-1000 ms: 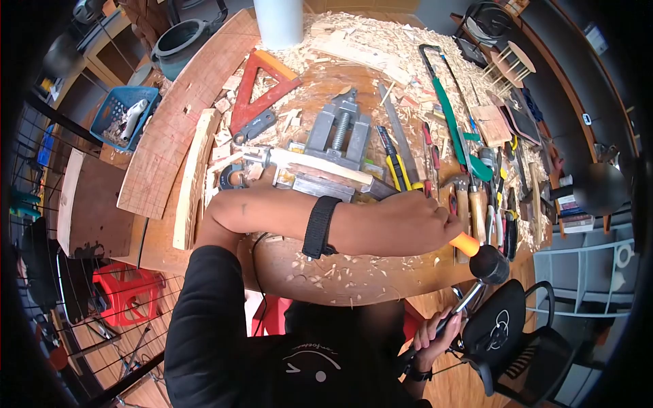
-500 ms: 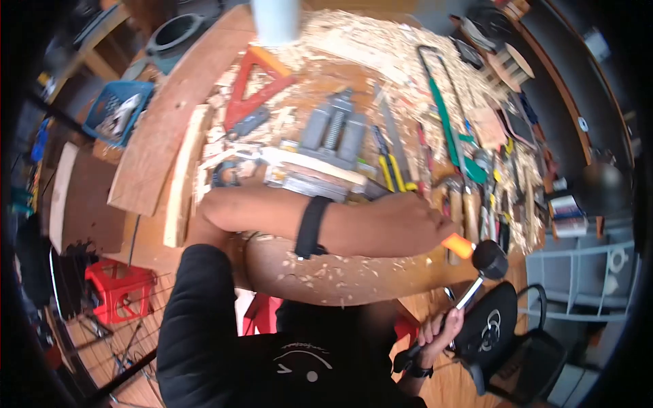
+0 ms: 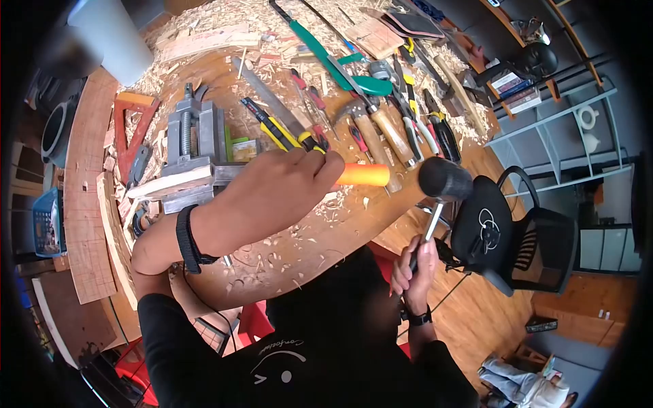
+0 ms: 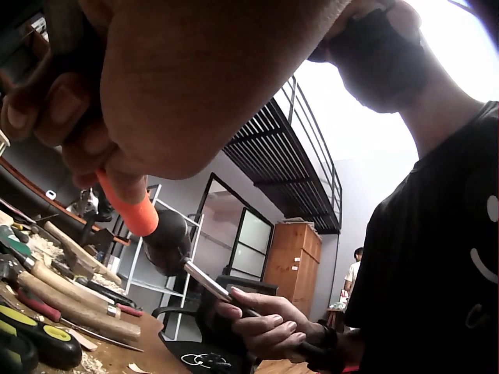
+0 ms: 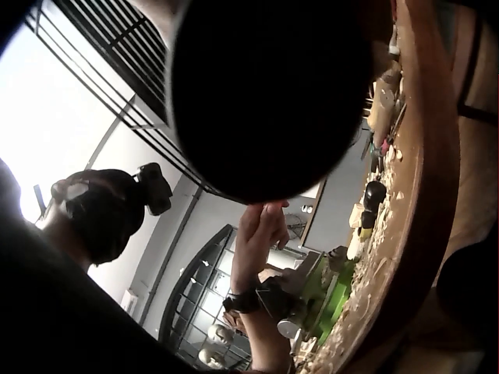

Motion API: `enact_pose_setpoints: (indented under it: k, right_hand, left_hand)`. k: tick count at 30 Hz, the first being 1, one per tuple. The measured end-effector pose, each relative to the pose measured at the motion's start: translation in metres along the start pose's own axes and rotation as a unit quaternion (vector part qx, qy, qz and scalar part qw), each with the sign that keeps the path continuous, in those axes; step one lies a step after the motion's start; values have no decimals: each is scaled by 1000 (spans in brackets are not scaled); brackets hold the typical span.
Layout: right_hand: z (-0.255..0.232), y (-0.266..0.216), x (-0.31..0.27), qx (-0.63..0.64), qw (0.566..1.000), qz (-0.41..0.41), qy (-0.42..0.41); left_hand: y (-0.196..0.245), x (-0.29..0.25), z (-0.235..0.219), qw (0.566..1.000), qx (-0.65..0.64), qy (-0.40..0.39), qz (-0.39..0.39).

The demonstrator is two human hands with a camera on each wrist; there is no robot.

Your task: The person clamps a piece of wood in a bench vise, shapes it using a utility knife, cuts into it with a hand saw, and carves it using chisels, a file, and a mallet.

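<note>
The left hand [image 3: 282, 190] is wrapped round an orange handle [image 3: 367, 175], which points right past the fist; the tool's other end is hidden. In the head view, the right hand [image 3: 416, 268] grips the shaft of a black-headed mallet [image 3: 445, 180], its head a short gap from the handle's end. The left wrist view shows the orange handle [image 4: 132, 209] below the curled fingers, with the mallet head [image 4: 168, 241] behind it. Dark mallet head [image 5: 269, 93] fills much of the right wrist view. Behind the left forearm, a grey vise [image 3: 197, 136] stands beside a pale wood strip [image 3: 173, 182].
Wood shavings [image 3: 204, 30] and hand tools, including a green-framed saw [image 3: 320, 51] and a claw hammer [image 3: 371, 132], cover the workbench. A red triangle [image 3: 122, 132] and long board [image 3: 88, 204] lie left. A black chair [image 3: 476, 238] stands beyond the bench's right edge.
The head view has swung right, shifting the bench and vise leftward in it. The mallet head now stands farther from the orange handle's end. Both hands keep their grips.
</note>
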State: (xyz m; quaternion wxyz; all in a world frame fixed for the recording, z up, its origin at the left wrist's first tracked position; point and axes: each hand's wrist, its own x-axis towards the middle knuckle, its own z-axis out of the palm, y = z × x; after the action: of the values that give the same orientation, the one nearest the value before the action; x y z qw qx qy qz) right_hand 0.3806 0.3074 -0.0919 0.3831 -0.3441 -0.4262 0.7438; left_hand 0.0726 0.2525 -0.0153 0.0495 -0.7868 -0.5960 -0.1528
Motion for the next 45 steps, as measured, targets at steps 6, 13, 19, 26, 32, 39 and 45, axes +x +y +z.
enact_pose_setpoints:
  k: [6, 13, 19, 26, 32, 39, 45]
  right_hand:
    - [1, -6, 0, -105, 992, -8, -70]
    - [5, 3, 1, -20, 998, -24, 56]
    - [8, 17, 0, 12, 999, -19, 25]
    - [0, 6, -1, -81, 996, -24, -20]
    - [-14, 6, 11, 35, 997, -71, 18]
    - [26, 10, 1, -86, 996, -12, 5]
    - [16, 3, 9, -57, 996, -56, 49]
  left_hand:
    - [-3, 0, -5, 1000, 4, -2, -3]
    - [-5, -1, -1, 998, -53, 19, -8]
    - [-4, -3, 5, 996, -4, 86, 11]
    - [-5, -6, 3, 998, 1, 69, 4]
    - [-5, -6, 4, 997, -11, 81, 5]
    - [-5, -6, 3, 996, -14, 93, -1]
    - [-6, -8, 2, 996, -17, 82, -5]
